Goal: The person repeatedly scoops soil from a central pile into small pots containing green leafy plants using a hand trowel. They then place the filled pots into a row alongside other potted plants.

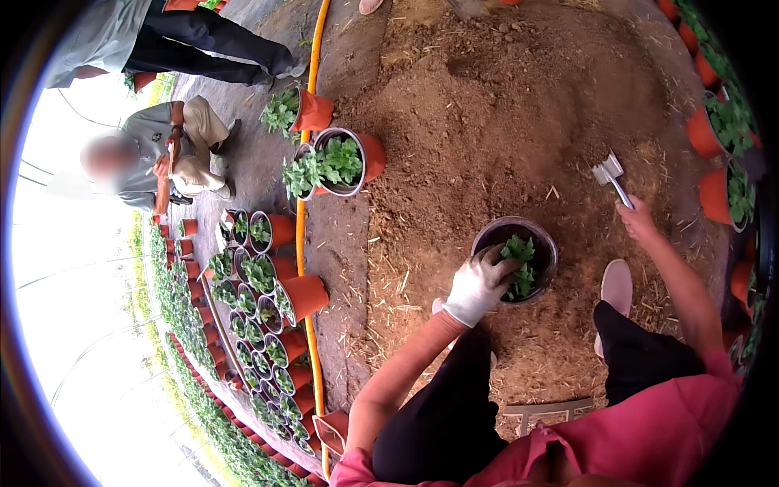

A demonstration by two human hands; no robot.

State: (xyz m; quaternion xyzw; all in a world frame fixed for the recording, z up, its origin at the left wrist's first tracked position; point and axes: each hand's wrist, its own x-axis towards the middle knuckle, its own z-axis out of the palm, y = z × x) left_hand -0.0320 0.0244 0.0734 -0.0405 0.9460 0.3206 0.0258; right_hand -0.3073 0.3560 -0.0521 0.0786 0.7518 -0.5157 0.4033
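Observation:
A round plant pot (551,268) with a dark inside stands on the soil between my feet. A green leafy plant (521,274) sits in it. My left hand (479,281), in a white glove with soiled fingertips, reaches over the rim and holds the plant among its leaves; the fingertips are partly hidden. Out to the right, my bare right hand (636,218) grips the handle of a small metal hand shovel (608,170). Its blade is over the loose soil (517,115), apart from the pot.
Potted plants (344,161) stand by a yellow hose (309,341) on the left. Several more pots (298,298) crowd beyond, and others (715,195) line the right edge. One person (152,152) crouches at left; another (207,42) stands nearby. A slatted frame (548,411) lies beneath me.

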